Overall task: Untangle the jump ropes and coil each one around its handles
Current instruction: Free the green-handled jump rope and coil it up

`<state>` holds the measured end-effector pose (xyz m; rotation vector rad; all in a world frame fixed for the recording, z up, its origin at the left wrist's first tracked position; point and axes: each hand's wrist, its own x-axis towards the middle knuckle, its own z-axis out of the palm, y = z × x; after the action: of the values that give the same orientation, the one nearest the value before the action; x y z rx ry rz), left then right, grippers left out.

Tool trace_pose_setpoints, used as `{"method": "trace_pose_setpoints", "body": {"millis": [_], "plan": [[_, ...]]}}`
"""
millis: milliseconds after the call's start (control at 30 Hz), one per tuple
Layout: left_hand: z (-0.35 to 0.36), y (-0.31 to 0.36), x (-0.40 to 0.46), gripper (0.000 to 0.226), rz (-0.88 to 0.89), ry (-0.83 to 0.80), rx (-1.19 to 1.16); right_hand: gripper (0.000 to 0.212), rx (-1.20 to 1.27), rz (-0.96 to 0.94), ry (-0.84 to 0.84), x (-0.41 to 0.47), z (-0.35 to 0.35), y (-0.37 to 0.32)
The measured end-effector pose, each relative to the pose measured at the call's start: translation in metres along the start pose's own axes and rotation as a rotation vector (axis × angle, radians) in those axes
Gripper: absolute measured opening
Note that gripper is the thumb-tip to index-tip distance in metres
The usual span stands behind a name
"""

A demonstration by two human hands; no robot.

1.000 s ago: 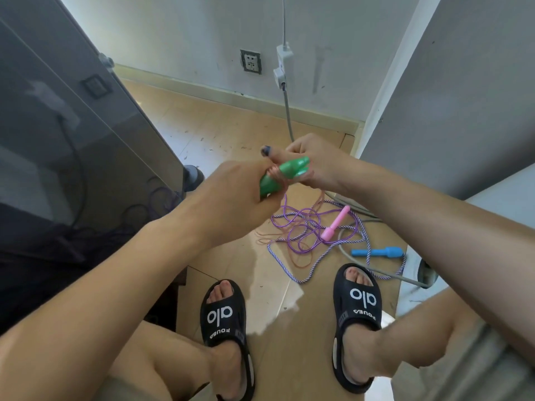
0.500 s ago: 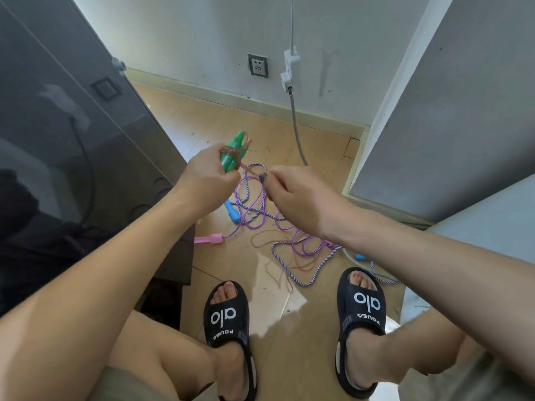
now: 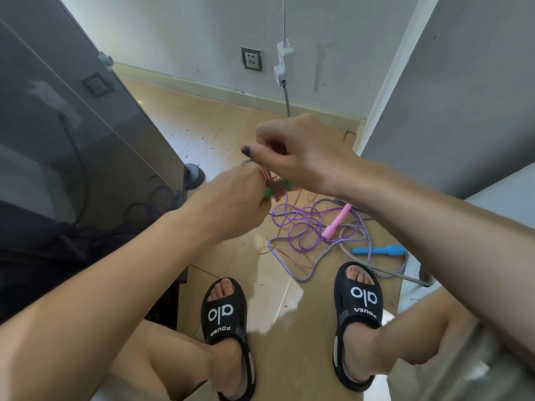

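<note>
Both hands are back together vs. half a sec ago, when they were pulled apart w/ the green handles up by the left hand; now the right hand sits over and just beyond the left hand, nearly touching. The pink handle, which lay left of the feet then, now appears right of centre, tho the camera has shifted too.

Left hand's fingers are curled round the green handles, only a sliver of green showing between the two hands. Thin reddish rope is wound round them, a few strands running up toward the right hand. Right hand's fingers are bent and bunched, thumb w/ a dark nail sticking out left; it seems to pinch the reddish rope, but motion blur hides the actual contact.

On the wood floor, below and right of the hands: purple rope in loose loops, tangled w/ a blue-white braided rope. Pink handle lies tilted across the loops; blue handle lies flat further right, just ahead of the right-foot slide. Left-foot slide is well apart from the pile.
</note>
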<state>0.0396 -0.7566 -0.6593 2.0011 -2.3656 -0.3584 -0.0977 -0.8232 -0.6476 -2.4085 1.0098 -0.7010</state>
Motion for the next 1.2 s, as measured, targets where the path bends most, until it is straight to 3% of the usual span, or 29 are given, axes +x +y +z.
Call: {"method": "trace_pose_setpoints", "body": {"millis": [200,333,500,667,767,867,933,1067,1200], "plan": [[0.001,0.005,-0.017,0.016,0.039,-0.014,-0.176,0.048,0.460,0.241,-0.268,-0.001,-0.002,0.011],[-0.014,0.013,-0.021,0.014,-0.007,0.058,-0.477,0.045,0.736,0.392,-0.411,-0.004,-0.001,0.018],[-0.023,0.005,-0.014,0.030,-0.233,0.200,-0.679,0.047,0.648,0.475,-0.319,-0.008,0.008,0.012],[-0.016,-0.011,-0.002,0.019,-0.305,0.195,-0.811,0.056,0.527,0.574,-0.236,-0.011,0.025,0.004],[-0.015,-0.022,0.004,0.019,-0.364,0.171,-0.744,0.033,0.660,0.698,-0.328,-0.013,0.023,-0.010],[-0.017,-0.038,0.007,0.016,-0.370,0.191,-0.492,0.025,0.428,0.478,-0.414,-0.025,0.019,-0.019],[-0.012,-0.044,0.008,0.016,-0.363,0.144,-0.390,0.027,0.203,0.270,-0.315,-0.030,0.021,-0.020],[0.004,-0.033,0.011,0.014,-0.213,0.114,-0.227,0.034,0.025,0.043,-0.162,-0.026,0.020,-0.012],[0.006,-0.028,0.012,0.008,-0.175,0.055,-0.102,0.027,-0.124,-0.162,-0.137,-0.021,0.010,-0.001]]}}
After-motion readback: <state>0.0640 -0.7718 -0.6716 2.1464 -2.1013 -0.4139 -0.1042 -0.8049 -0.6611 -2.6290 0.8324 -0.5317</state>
